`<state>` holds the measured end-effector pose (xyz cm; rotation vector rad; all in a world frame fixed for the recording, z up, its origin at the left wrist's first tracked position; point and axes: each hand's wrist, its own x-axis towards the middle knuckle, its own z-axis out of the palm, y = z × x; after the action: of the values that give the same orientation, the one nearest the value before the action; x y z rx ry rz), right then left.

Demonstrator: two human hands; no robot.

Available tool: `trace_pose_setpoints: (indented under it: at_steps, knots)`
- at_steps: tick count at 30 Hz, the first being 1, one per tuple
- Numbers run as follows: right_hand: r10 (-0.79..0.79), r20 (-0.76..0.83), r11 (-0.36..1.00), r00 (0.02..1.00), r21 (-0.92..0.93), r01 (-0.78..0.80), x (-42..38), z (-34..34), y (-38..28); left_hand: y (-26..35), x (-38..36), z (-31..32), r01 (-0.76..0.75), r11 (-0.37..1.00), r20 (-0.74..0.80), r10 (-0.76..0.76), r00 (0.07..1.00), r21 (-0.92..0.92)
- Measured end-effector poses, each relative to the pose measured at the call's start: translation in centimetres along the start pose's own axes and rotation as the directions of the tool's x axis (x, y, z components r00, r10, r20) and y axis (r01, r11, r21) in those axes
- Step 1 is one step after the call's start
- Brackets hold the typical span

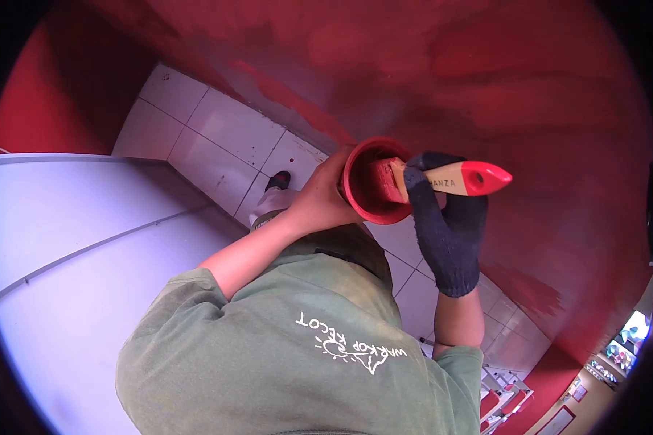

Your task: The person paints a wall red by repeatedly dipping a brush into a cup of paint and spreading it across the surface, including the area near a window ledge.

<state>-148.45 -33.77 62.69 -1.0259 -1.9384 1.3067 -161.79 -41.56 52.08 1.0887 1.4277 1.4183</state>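
My bare left hand [325, 190] is wrapped around a red paint cup [357, 190], its open mouth turned toward me. My right hand [450, 235], in a dark knit glove, grips the wooden handle of a paintbrush [450, 180] with a red end. The brush's bristles are coated in red and sit inside the cup's mouth, close to its right inner wall. Both hands are in front of my body, near the red-painted wall [530, 109].
White floor tiles [221, 138] with red spots run along the wall's base. A large pale panel [87, 268] stands at my left. At lower right are a metal stepladder [504, 399] and shelves with small items [617, 359]. My shoe [278, 180] shows below.
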Motion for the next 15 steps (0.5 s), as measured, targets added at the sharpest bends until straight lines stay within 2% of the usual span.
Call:
trace_pose_setpoints:
  at_steps: [2,5,10,12,15]
  knots:
    - [-0.102,-0.002,0.986,0.995,-0.137,0.101,0.2,0.3,0.6,0.0,0.1,0.0,-0.007,1.0,0.002,0.007,1.0,-0.001]
    - [-0.098,0.008,0.974,0.995,-0.203,0.097,0.4,0.5,0.9,0.1,0.2,-0.2,-0.003,1.0,0.006,0.003,1.0,-0.001]
    - [-0.094,0.001,0.966,0.996,-0.243,0.092,0.7,0.6,1.2,0.4,0.4,-0.2,0.014,1.0,0.015,-0.015,1.0,0.007]
    - [-0.078,-0.002,0.964,0.997,-0.257,0.075,0.7,0.6,1.4,0.5,0.4,0.0,-0.086,0.996,-0.024,0.087,0.996,0.034]
    - [-0.066,0.015,0.963,0.998,-0.262,0.067,0.8,0.5,1.8,0.4,0.6,0.1,-0.076,0.996,-0.019,0.077,0.997,0.037]
